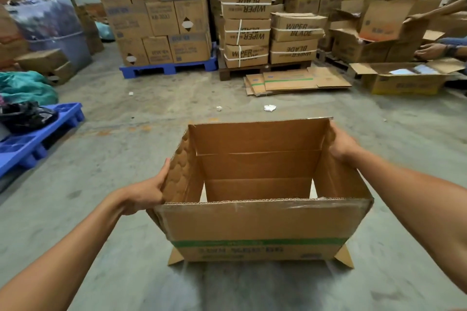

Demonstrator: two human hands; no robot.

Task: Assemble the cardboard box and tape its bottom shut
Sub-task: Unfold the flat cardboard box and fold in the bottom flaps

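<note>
Left hand (149, 193) clamped on the left wall and right hand (340, 145) on the far right corner of the cardboard box (257, 225), squared open above the floor (126, 247); bottom flaps seemingly unfolded, needing folding, then taping.

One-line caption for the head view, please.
Both hands, left hand and right hand, grip the side flaps of an open cardboard box on a warehouse floor.

body: two forearms, no sleeves | hands (149, 192): bare, no gloves
</note>
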